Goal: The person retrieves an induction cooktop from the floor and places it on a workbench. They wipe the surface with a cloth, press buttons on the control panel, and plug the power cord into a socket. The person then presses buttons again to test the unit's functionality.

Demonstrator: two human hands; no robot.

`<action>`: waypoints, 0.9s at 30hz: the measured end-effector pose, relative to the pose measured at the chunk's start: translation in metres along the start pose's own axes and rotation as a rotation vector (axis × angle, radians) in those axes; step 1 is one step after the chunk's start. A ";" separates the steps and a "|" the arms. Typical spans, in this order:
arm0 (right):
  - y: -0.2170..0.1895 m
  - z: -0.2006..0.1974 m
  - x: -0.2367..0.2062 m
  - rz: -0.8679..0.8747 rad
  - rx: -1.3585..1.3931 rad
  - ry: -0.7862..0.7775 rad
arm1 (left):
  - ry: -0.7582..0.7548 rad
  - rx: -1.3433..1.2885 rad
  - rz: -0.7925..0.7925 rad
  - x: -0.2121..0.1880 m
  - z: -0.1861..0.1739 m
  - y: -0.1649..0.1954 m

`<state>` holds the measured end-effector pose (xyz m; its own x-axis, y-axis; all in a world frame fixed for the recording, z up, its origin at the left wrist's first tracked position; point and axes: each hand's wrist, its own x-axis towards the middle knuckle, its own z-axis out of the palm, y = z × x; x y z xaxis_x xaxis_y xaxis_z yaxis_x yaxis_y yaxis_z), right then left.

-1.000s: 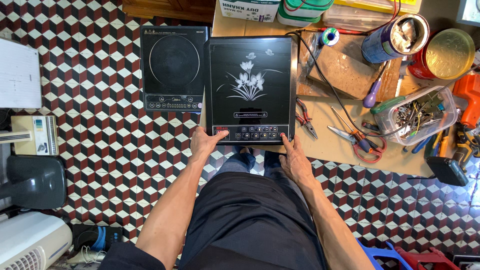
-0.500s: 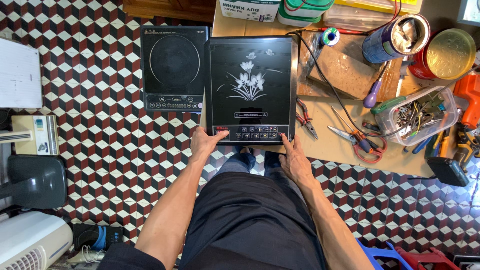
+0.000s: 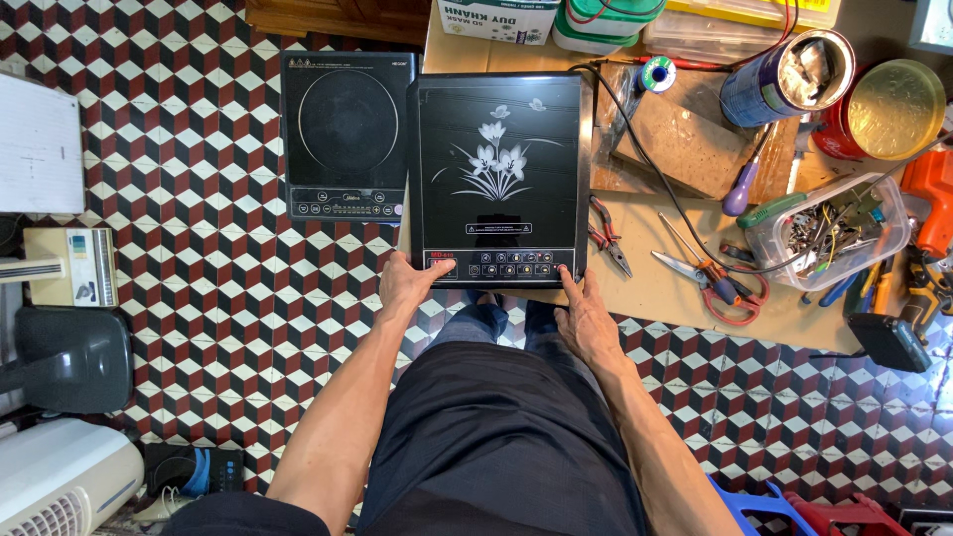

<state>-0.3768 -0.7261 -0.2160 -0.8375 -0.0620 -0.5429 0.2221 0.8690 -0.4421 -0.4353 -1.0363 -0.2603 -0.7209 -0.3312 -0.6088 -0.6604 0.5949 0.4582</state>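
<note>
Evidently both hands grip the near edge of a black induction cooker [image 3: 499, 179] with a white flower print, which lies on the low wooden counter [image 3: 655, 288]; the left hand [image 3: 407, 281] holds its near-left corner, thumb on the control strip; the right hand [image 3: 584, 316] holds the near-right corner, a finger at the buttons; a second induction cooker [image 3: 346, 134] sits just beside it on the tiled floor [image 3: 218, 298]; pliers [image 3: 608, 236] and scissors [image 3: 717, 283] lie to the right; the step looks like positioning the cooker squarely.
</note>
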 end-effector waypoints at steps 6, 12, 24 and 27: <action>0.000 -0.001 0.000 0.003 0.008 -0.006 | 0.006 -0.019 0.011 0.000 0.000 -0.001; -0.001 -0.002 0.000 -0.003 0.001 -0.005 | 0.011 -0.026 0.024 0.000 0.001 -0.002; 0.000 0.000 -0.001 -0.029 -0.011 0.009 | 0.002 -0.012 0.008 -0.001 -0.001 0.000; -0.002 -0.002 -0.001 -0.009 -0.004 0.001 | 0.005 -0.004 0.006 -0.001 -0.001 0.000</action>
<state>-0.3770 -0.7267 -0.2131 -0.8398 -0.0694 -0.5384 0.2125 0.8706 -0.4437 -0.4349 -1.0367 -0.2594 -0.7259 -0.3313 -0.6028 -0.6568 0.5939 0.4646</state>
